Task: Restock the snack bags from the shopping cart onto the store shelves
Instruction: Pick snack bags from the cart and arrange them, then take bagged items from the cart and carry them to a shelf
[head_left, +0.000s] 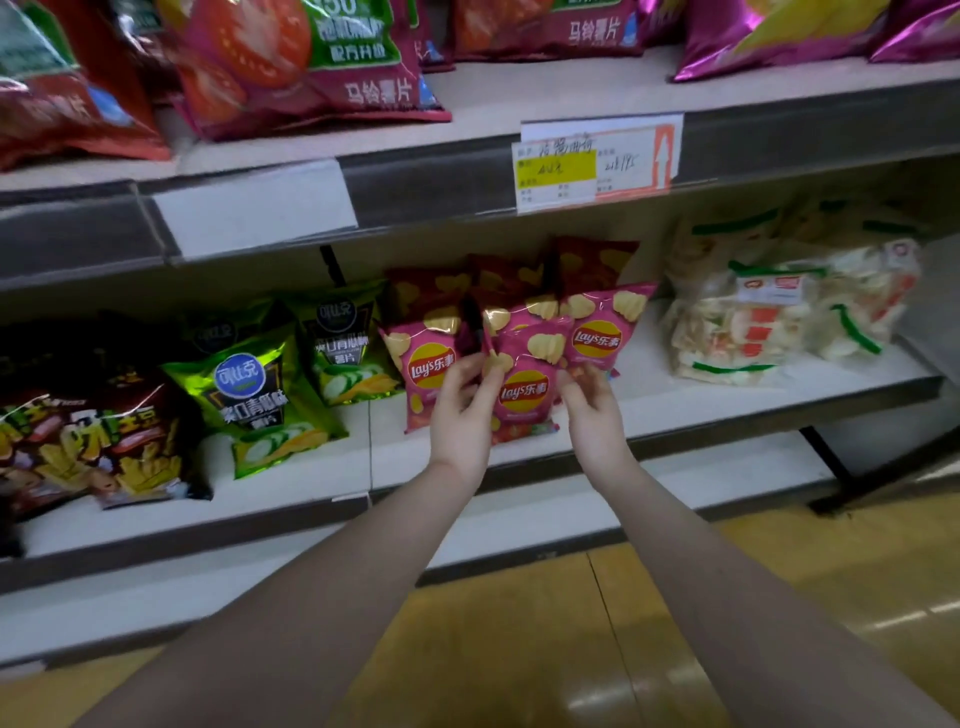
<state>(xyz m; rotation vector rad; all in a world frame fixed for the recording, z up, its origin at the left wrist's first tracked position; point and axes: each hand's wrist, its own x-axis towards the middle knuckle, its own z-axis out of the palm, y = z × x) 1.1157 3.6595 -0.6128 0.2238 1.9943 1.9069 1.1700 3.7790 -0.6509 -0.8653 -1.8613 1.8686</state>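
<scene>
A small pink Lay's chip bag (524, 387) stands on the middle shelf (727, 400) between both my hands. My left hand (465, 410) grips its left edge with thumb and fingers. My right hand (592, 410) pinches its right edge. Two more pink Lay's bags sit on either side: one on the left (423, 364), one on the right (602, 332). Several dark red chip bags (519, 280) stand behind them. The shopping cart is not in view.
Green cucumber chip bags (260, 395) and dark fries bags (104, 436) fill the shelf's left part. Clear packs of white rice crackers (769, 322) lie at the right. Large tomato chip bags (301, 62) line the upper shelf above a price tag (597, 161). Yellow floor lies below.
</scene>
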